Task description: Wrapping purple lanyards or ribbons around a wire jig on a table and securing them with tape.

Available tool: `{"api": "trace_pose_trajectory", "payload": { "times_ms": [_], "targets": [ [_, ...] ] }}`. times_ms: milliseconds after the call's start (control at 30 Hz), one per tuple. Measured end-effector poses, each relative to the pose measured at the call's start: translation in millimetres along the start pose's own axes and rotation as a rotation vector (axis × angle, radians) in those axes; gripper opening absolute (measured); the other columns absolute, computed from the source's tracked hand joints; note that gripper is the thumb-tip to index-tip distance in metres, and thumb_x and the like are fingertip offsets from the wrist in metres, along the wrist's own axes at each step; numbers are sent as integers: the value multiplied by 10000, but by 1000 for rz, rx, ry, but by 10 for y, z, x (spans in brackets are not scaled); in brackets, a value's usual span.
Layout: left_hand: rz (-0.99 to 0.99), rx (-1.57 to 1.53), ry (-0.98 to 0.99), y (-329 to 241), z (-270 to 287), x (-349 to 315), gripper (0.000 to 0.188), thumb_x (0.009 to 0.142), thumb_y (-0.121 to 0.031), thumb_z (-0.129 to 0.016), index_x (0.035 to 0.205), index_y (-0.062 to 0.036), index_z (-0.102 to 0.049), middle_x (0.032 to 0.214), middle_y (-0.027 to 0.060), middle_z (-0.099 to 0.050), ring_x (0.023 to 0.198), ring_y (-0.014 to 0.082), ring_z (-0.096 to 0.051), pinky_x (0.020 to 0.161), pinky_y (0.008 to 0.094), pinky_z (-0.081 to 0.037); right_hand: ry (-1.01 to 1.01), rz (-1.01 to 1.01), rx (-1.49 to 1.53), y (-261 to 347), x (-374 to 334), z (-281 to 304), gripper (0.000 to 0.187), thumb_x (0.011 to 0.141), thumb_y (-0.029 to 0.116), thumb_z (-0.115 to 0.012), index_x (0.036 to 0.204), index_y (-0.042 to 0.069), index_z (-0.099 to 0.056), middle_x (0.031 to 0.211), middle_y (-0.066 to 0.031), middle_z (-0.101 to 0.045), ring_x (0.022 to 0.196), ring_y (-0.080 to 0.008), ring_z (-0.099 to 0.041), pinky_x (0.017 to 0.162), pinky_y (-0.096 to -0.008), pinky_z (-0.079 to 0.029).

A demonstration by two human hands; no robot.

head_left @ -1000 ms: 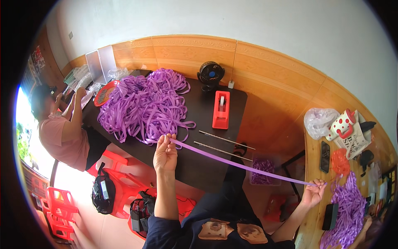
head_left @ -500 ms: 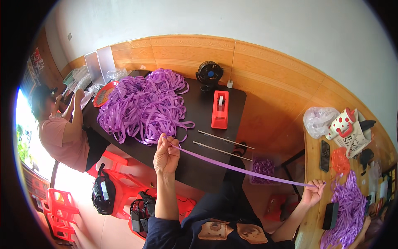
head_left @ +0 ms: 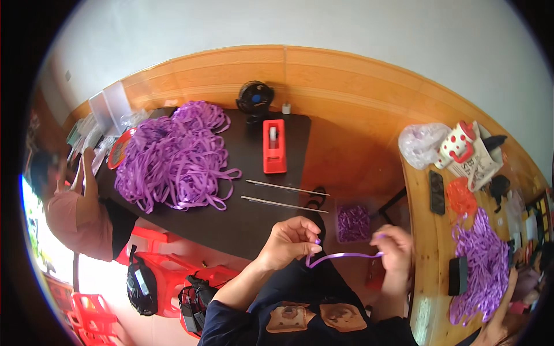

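Note:
A purple ribbon sags in a shallow curve between my two hands, in front of my body. My left hand pinches one end between thumb and forefinger, and a short bit of it shows at the fingertips. My right hand, slightly blurred, closes on the other end. Just beyond my hands, two thin rods lie side by side near the dark table's edge. A big tangled heap of purple ribbons covers much of the table to the left of them.
On the dark table stand a red tape dispenser and a black fan. Below its right edge is a bin of purple pieces. The wooden table bears ribbons, a phone and bags. People sit at far left and lower right.
My hands have come together from wide apart; the left moved right and down, the right moved left. The ribbon, stretched long before, now hangs in a short curve. The view has shifted slightly right.

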State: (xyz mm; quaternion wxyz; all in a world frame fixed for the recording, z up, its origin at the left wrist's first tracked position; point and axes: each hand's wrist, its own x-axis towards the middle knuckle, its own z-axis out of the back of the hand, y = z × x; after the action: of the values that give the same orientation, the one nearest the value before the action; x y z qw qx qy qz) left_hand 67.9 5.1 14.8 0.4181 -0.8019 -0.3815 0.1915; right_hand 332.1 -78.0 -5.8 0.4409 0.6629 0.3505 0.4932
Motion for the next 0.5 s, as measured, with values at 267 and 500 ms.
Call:
{"api": "trace_pose_trajectory", "payload": {
  "times_ms": [267, 500],
  "targets": [
    [58, 273, 84, 68, -105, -2, 175, 806, 77, -658, 956, -2, -615, 825, 24, -617, 714, 58, -582, 619, 178, -460, 496, 317, -337, 170, 211, -555, 189, 746, -59, -673, 926, -11, -644, 752, -110, -619, 605, -209, -614, 509, -282, -455],
    [-40, 405, 78, 62, -117, 7, 113, 808, 68, -660, 904, 14, -688, 849, 34, -604, 757, 75, -589, 656, 201, -472, 588, 417, -470, 279, 312, -549, 186, 718, -55, -694, 891, -23, -637, 725, -110, -612, 589, -221, -615, 495, -284, -470]
  ]
}}
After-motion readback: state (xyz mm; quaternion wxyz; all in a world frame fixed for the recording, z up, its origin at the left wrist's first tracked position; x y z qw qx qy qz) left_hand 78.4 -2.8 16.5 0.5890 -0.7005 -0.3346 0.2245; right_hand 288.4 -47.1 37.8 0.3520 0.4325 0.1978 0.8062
